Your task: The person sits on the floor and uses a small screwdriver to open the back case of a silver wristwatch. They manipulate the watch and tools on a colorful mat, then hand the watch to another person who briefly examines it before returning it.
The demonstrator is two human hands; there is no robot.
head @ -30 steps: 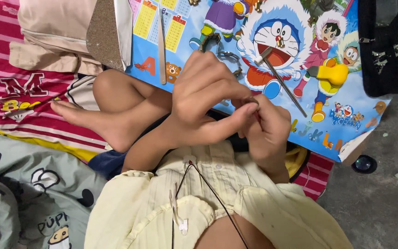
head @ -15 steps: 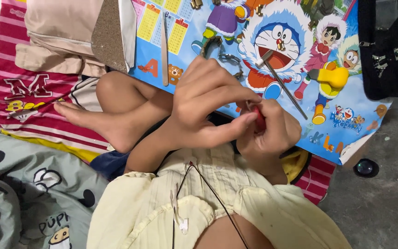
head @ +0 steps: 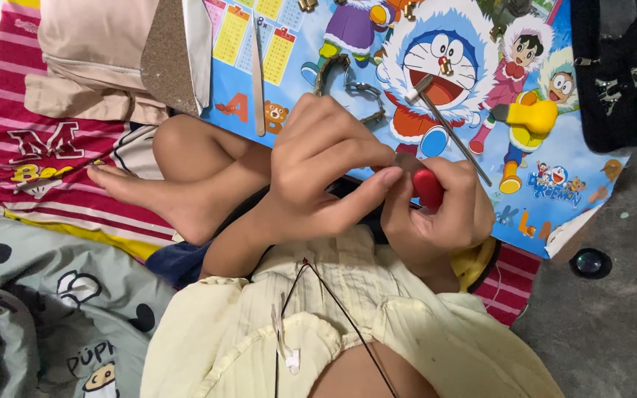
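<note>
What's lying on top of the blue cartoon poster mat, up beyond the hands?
On the blue cartoon poster mat lie a small metal hammer, a flat metal file, curved metal pieces and a yellow-handled tool. The hands cover the mat's near edge.

Since 1.0 s ago: the right hand (head: 440, 221) has rolled outward, and the red tool handle (head: 427, 188) in its fist, hidden at first and barely glimpsed half a second back, is now plainly exposed. The left hand (head: 326, 166) has spread slightly; its thumb now extends toward 3 o'clock, tip touching the right hand's forefinger beside the handle.
</note>
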